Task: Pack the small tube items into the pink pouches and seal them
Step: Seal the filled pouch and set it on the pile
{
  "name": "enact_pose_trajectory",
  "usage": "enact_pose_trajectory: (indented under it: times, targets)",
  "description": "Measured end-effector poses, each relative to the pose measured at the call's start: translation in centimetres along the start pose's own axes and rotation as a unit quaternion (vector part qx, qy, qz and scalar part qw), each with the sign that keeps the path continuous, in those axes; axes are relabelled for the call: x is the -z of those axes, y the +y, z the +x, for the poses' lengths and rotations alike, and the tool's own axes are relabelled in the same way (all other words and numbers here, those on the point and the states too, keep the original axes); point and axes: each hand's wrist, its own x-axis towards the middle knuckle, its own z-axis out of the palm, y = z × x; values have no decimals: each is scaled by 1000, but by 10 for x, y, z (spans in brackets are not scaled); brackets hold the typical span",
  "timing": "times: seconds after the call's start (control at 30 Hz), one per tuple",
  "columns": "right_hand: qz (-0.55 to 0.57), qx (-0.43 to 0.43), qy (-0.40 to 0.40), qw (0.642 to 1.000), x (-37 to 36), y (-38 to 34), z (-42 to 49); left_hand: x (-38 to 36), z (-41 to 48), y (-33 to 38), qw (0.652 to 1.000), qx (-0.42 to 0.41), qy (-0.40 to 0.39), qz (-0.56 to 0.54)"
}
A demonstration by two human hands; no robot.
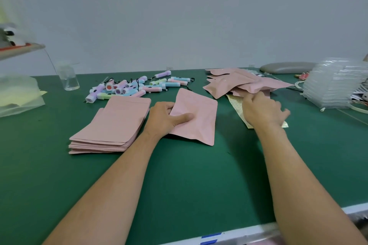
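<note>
Pinching pouch (197, 117) mid-table in left hand (169, 117), thumb on top, likely steadying for filling. Holding right hand (262, 109) at far pile (239, 83); can't tell grip. Keeping tubes (137, 87) heaped behind flat stack (115, 125), handy.

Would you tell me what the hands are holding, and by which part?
The left hand pinches the pink pouch by its left edge, thumb on top; for the right hand it cannot be told.

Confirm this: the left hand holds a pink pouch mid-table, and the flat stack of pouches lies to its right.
Wrong side. The head view shows the flat stack of pouches lying to the left of the pink pouch that the left hand holds mid-table.
</note>
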Motion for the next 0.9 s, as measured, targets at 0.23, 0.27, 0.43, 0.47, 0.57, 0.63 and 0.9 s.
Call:
enact_pose_trajectory:
  times: [0.23, 0.27, 0.43, 0.47, 0.57, 0.63, 0.9]
  targets:
    - [-60, -3, -81, 995, 3, 5, 2, 4, -2, -2, 952, 1, 187, 244]
    - [-34, 16, -60, 998, 2, 2, 1, 4, -1, -1, 947, -15, 207, 243]
    - [119, 171, -78, 975, -1, 0, 0, -5, -4, 7, 943, -96, 186, 258]
    - [133, 199, -116, 964, -2, 1, 0, -7, -4, 9, 946, -112, 171, 253]
    - [75, 244, -216, 942, -13, 4, -1, -8, -8, 11, 968, -153, 16, 198]
    - [48, 234, -238, 941, -22, 6, 1, -11, -10, 10, 967, -114, -126, 189]
    - [71, 246, -135, 957, -27, 6, 7, -11, -1, -2, 959, -28, -28, 279]
